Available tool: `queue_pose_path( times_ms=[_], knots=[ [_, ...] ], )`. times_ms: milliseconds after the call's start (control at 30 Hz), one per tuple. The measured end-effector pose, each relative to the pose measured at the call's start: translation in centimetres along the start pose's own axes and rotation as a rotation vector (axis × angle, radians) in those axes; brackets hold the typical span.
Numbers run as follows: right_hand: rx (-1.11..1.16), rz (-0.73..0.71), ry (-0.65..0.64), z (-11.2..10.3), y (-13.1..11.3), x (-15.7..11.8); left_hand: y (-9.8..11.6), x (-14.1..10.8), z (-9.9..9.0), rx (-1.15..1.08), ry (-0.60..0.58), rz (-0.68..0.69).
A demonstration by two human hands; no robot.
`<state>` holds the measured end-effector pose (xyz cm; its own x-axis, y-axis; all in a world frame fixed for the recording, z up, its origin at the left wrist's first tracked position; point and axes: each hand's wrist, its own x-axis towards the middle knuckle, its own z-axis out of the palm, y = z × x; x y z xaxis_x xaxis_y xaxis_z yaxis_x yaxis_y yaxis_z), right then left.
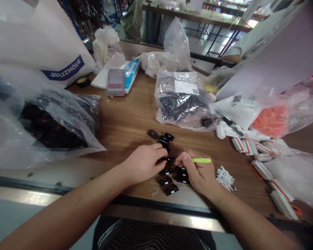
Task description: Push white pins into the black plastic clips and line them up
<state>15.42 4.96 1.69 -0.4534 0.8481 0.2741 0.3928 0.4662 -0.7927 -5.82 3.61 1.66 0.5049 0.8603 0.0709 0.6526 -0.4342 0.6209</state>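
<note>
The person's left hand (143,165) is closing over the end of a slim black plastic connector block (168,159), gripping it from the left. The block's long axis is running side to side across the view, and its free end is pointing toward the right hand (199,173), which is the other hand just beside it. The right hand's fingers (184,157) are wrapping around a lime-green marker (202,160), whose tip is hidden inside the grip. More black connector blocks (166,180) are lying in a loose row just below the hands, and others (163,140) are clustering just beyond them on a wood-grain workbench (135,118). A heap of small white plastic pieces (225,177) is sitting to the right of the right hand, near a clear bag of black parts (181,102).
</note>
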Motion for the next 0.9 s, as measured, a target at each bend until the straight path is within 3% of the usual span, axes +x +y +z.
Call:
queue_pose_path(
  times_ms=[533, 900],
  knots=[
    [0.017, 0.025, 0.017, -0.02, 0.18, -0.27, 0.02, 0.04, -0.06, 0.010, -0.002, -0.003],
    [-0.004, 0.080, -0.071, 0.16, 0.37, 0.16, 0.26, -0.02, -0.07, 0.032, -0.005, -0.022]
  ],
)
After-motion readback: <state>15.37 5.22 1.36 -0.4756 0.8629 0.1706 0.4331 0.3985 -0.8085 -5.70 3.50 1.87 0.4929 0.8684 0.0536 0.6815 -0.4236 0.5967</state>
